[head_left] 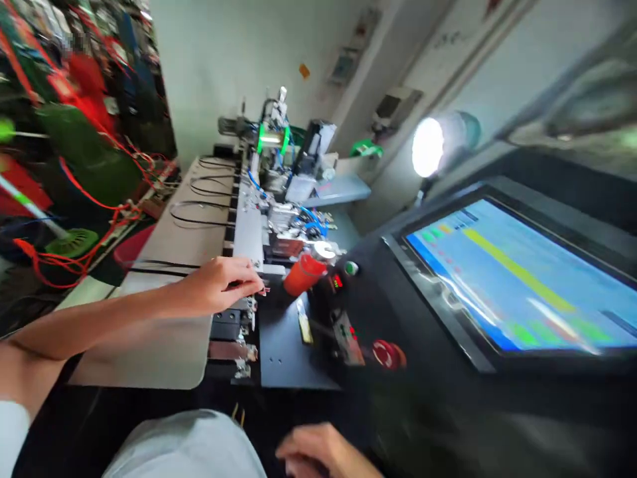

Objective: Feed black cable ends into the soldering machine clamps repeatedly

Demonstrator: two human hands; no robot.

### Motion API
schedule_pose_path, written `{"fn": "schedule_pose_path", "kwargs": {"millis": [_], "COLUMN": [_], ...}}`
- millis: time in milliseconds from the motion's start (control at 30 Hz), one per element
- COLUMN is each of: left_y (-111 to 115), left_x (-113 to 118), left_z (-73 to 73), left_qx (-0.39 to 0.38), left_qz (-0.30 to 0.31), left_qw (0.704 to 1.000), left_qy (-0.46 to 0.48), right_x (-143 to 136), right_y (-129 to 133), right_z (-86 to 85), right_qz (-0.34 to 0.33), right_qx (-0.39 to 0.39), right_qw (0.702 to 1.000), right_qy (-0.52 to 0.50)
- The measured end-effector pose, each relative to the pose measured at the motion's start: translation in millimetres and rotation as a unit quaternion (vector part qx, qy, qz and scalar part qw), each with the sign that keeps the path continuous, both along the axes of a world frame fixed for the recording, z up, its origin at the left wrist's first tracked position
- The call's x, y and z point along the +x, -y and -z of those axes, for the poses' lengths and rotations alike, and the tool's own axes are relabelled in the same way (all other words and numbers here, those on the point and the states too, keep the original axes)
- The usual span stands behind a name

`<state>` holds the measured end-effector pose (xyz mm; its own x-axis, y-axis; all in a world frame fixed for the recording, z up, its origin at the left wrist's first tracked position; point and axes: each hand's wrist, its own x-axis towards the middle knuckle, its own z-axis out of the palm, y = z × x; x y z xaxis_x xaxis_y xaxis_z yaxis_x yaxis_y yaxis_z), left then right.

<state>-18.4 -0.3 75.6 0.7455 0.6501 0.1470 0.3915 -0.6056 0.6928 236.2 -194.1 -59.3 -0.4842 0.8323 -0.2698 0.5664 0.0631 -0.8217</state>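
My left hand (226, 285) reaches over the machine's rail (249, 229), thumb and fingers pinched at its edge on something too small to make out. Just right of the fingertips stands an orange-red container (302, 274). Low in the view, my right hand (316, 451) is blurred, near my lap; its fingers look curled, and whether they hold anything is hidden. Black cables (202, 206) loop over the pale plate (164, 332) under my left forearm. A small yellow-and-white item (304, 322) lies on the dark plate (279, 358).
A tilted touchscreen (517, 279) fills the right side, with a red knob (389, 354) and a green button (351, 268) beside it. A bright lamp (428, 147) shines above. Machine parts with a green-rimmed spool (273, 139) rise behind. Red cables (74, 265) and a pink bin (134, 245) are at left.
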Motion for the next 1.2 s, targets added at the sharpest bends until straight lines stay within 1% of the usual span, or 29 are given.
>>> {"fn": "schedule_pose_path", "kwargs": {"millis": [33,67,100,133,167,200,267,367,433,467,533,567,600,633,667,733,767,833,867,933,967,1033,1133,1200], "left_y": [6,11,15,17,19,21,23,26,27,27,27,27,28,28,29,32,33,36,37,38,38,35,26,17], "left_x": [9,14,17,18,17,16,14,11,8,7,6,6,6,7,9,13,15,18,18,18,17,15,13,12], "left_z": [8.2,16.5,24.8,32.6,39.5,45.2,52.2,53.0,50.4,49.1,47.4,47.1,47.2,47.4,47.9,49.3,50.1,51.7,52.3,53.0,53.0,52.4,51.5,51.9], "left_qx": [0.007,0.008,0.008,0.010,0.016,0.023,0.039,0.062,0.063,0.053,0.015,-0.005,-0.023,-0.040,-0.058,-0.097,-0.120,-0.160,-0.172,-0.182,-0.183,-0.166,-0.089,-0.046], "left_qz": [0.009,0.015,0.020,0.022,0.024,0.026,0.026,0.030,0.056,0.076,0.118,0.127,0.121,0.103,0.074,0.008,-0.016,-0.040,-0.046,-0.049,-0.050,-0.051,-0.063,-0.081], "left_qw": [1.000,1.000,1.000,1.000,1.000,0.999,0.999,0.998,0.996,0.995,0.992,0.991,0.992,0.994,0.996,0.994,0.991,0.983,0.980,0.978,0.978,0.982,0.993,0.995], "left_qy": [-0.003,-0.002,0.000,0.006,0.011,0.013,0.011,-0.015,-0.036,-0.043,-0.043,-0.035,-0.024,-0.010,0.007,0.042,0.057,0.081,0.087,0.092,0.091,0.080,0.052,0.018], "right_x": [-6,-13,-21,-31,-41,-52,-73,-89,-86,-82,-74,-71,-72,-74,-80,-97,-107,-125,-132,-141,-141,-137,-120,-106], "right_y": [-7,-18,-31,-45,-58,-69,-83,-85,-81,-80,-79,-80,-81,-82,-84,-85,-86,-86,-86,-87,-88,-90,-93,-92], "right_z": [-12.3,-23.0,-31.3,-36.8,-39.5,-40.0,-37.1,-33.4,-35.4,-37.6,-42.8,-44.9,-46.1,-46.3,-45.4,-41.0,-38.0,-31.7,-28.8,-24.3,-22.9,-21.8,-22.4,-22.5], "right_qz": [0.006,0.042,0.104,0.198,0.279,0.323,0.334,0.341,0.341,0.325,0.272,0.252,0.250,0.271,0.313,0.412,0.450,0.491,0.502,0.515,0.516,0.505,0.484,0.492], "right_qx": [0.027,0.064,0.114,0.136,0.153,0.164,0.156,0.140,0.127,0.112,0.066,0.046,0.037,0.045,0.072,0.161,0.209,0.277,0.294,0.304,0.301,0.281,0.233,0.213], "right_qw": [0.998,0.992,0.978,0.958,0.933,0.913,0.901,0.890,0.889,0.894,0.906,0.907,0.903,0.894,0.877,0.825,0.798,0.756,0.743,0.728,0.728,0.743,0.783,0.796], "right_qy": [-0.050,-0.098,-0.139,-0.159,-0.171,-0.185,-0.230,-0.268,-0.277,-0.287,-0.318,-0.334,-0.346,-0.355,-0.358,-0.351,-0.343,-0.333,-0.330,-0.334,-0.336,-0.338,-0.316,-0.282]}}
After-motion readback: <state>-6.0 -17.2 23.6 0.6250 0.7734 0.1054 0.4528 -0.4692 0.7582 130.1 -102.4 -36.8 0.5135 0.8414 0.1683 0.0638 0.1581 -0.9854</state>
